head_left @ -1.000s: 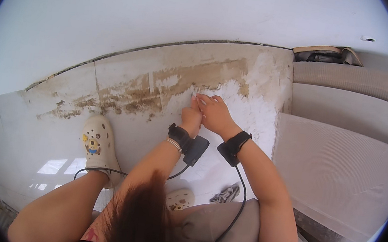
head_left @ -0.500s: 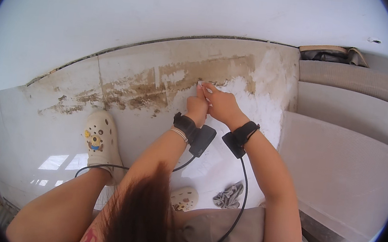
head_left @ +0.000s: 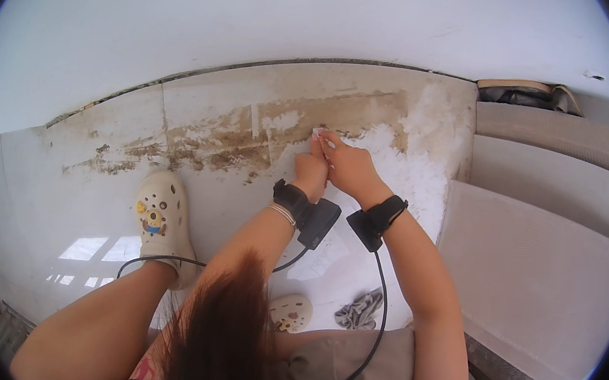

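Observation:
My left hand [head_left: 312,168] and my right hand [head_left: 353,167] meet just in front of the brown stain [head_left: 240,135] on the pale tiled floor [head_left: 121,200]. Both hands have their fingers closed. A small white piece [head_left: 317,131] shows at the fingertips, pinched between the right thumb and forefinger; its kind is too small to make out. The left fingers press close against it, partly hidden by the hand itself. White smeared residue [head_left: 380,142] lies on the floor to the right of the fingers.
A white wall [head_left: 264,8] rises at the far side. Pale stacked panels [head_left: 527,265] stand on the right, with a shoe [head_left: 530,95] on top. A crumpled grey cloth [head_left: 360,311] lies near my knee. My left foot wears a cream clog [head_left: 168,213]; black cables trail from both wrists.
The view has tilted slightly, so the floor and wall sit a little lower in it. Both hands stay together over nearly the same spot, still holding the white piece.

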Demonstrator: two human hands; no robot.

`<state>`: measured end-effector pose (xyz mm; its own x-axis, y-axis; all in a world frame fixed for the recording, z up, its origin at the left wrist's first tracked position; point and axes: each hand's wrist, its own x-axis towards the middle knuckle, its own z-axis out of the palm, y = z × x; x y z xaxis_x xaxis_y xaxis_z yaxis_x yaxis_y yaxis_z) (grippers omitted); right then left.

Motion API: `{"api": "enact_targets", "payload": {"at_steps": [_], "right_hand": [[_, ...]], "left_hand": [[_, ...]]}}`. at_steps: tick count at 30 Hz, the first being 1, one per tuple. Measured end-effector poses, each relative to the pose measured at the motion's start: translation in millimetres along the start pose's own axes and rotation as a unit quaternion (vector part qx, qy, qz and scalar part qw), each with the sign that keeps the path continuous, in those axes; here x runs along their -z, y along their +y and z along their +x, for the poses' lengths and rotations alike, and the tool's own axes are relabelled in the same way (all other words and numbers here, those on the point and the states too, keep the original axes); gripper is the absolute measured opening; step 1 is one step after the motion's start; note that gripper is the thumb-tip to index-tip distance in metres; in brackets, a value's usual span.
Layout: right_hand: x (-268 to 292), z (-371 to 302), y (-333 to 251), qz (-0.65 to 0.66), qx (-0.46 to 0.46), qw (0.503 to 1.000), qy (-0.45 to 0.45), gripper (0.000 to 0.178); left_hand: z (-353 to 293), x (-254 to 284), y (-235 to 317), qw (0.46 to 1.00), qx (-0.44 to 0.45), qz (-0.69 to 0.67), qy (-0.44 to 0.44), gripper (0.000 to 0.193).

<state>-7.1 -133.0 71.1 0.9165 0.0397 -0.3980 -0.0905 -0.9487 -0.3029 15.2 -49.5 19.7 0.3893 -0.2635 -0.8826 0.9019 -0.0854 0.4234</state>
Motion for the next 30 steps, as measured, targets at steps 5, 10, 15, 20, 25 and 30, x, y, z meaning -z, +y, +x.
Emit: {"api": "enact_targets", "payload": {"at_steps": [5, 10, 15, 20, 25, 30], "right_hand": [[-3, 1, 2, 0.023, 0.026, 0.999, -0.019, 0.037], [0, -21, -10, 0.029, -0.036, 0.995, -0.09, 0.038], [3, 9, 6, 0.015, -0.036, 0.999, -0.019, 0.038], [-10, 8, 16, 0.02, 0.005, 1.0, 0.017, 0.037], [2, -10, -1, 0.041, -0.037, 0.996, -0.076, 0.038], [1, 5, 11, 0.007, -0.02, 1.0, -0.003, 0.039]], "left_hand": [[2, -3, -14, 0.993, 0.059, -0.1, -0.007, 0.051], [-18, 0, -35, 0.994, 0.092, -0.061, -0.002, 0.052], [11, -7, 4, 0.996, 0.047, -0.068, -0.022, 0.05], [9, -12, 2, 0.993, 0.054, -0.105, -0.002, 0.048], [-13, -7, -14, 0.996, 0.081, -0.037, 0.013, 0.05], [5, -14, 3, 0.999, 0.025, -0.019, 0.013, 0.053]]}}
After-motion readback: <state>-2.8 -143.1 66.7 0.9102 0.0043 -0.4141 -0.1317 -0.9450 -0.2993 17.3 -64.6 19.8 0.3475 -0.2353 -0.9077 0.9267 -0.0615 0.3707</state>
